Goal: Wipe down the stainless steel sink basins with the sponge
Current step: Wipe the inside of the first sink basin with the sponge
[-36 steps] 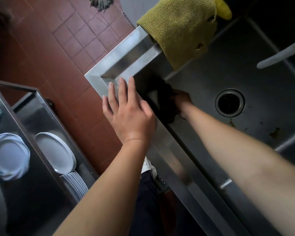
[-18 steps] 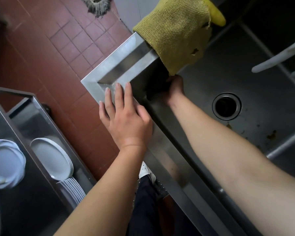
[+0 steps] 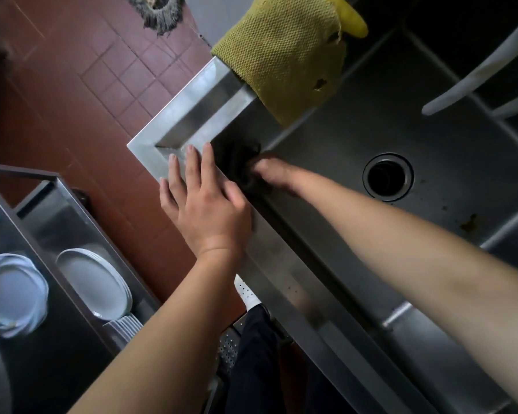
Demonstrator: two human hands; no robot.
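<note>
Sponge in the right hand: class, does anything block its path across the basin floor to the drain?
Nothing visible does. The right hand presses the dark sponge into the basin's near-left corner; the bare basin floor runs open to the drain.

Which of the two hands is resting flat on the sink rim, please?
The left hand; the right hand is down inside the basin.

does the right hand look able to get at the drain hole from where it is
Probably yes: the right hand is already inside the basin at its near corner, with bare steel floor between it and the drain hole.
</note>
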